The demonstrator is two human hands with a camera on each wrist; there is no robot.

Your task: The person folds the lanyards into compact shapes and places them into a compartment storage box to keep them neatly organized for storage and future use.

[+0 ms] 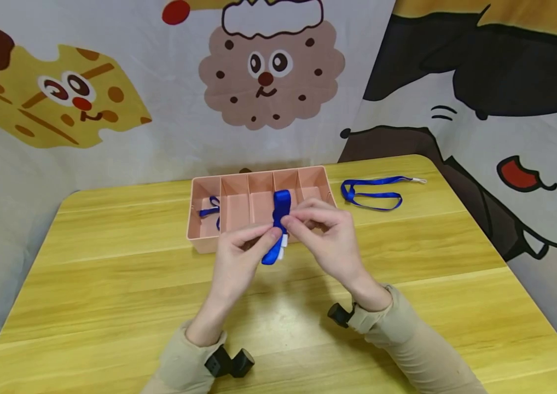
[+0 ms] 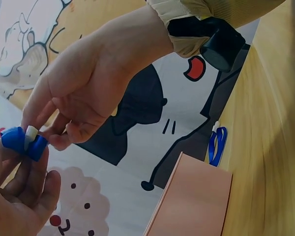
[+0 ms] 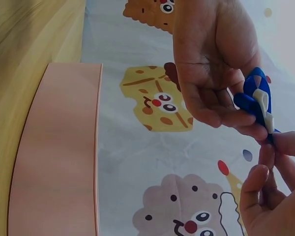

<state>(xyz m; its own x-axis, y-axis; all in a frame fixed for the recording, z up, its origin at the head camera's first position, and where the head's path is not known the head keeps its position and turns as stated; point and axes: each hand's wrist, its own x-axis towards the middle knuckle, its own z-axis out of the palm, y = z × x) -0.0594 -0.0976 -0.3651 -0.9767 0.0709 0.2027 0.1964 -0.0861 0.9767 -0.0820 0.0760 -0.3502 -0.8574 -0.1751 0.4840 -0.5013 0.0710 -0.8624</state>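
Observation:
A blue lanyard [image 1: 282, 203], gathered into a folded bundle, hangs between my two hands above the front of the pink box [image 1: 202, 246]. My left hand [image 1: 240, 256] pinches its lower part between thumb and fingertips. Higher up, the thumb and fingers of my right hand [image 1: 334, 241] pinch the same bundle from the other side. White clip pieces [image 3: 263, 105] stick out of the folded strap [image 3: 245, 102] in the right wrist view. In the left wrist view the bundle [image 2: 38, 148] shows blue loops beside a white piece. Fingers hide part of the folds.
The box is split by dividers into several compartments. A second blue lanyard [image 1: 208, 211] lies in its leftmost one. Another blue lanyard [image 1: 376, 181] with a white clip lies loosely looped on the wooden table [image 1: 111, 284], right of the box. A cartoon-printed cloth [image 1: 170, 142] hangs behind.

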